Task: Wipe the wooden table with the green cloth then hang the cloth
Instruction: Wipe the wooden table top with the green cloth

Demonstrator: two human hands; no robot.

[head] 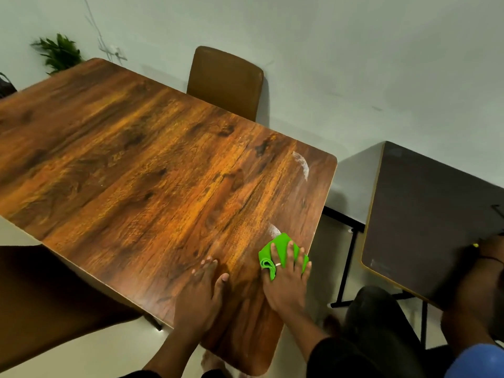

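Nearest the camera, the left hand (pixel 200 293) lies flat on the near end of the wooden bench (pixel 141 170), fingers (pixel 203 266) together and extended, holding nothing; it looks like a brace for the body's lean. Just beside it, the right hand (pixel 286 279) presses the green cloth (pixel 275 249) onto the bench close to the right-hand edge. Its fingers are spread apart and lie flat over the bunched cloth, pinning it down rather than gripping it, and a ring shows on 1 of them.

Just beyond the cloth sits a pale, dusty smear (pixel 274 229), and a second curved white streak (pixel 302 165) lies farther up near the far right corner. Judging by these, the wiping is only partly done.

The risks follow from that. With the cloth so near the edge and only pressed flat, an outward stroke could push it off onto the floor. A crumpled cloth may also just drag the powder into new arcs, and the far streak calls for a long reach.

Farther off stand a brown chair (pixel 226 80) and a potted plant (pixel 58 51); a darker second table (pixel 425 214) is at the right. No hanging place is visible.
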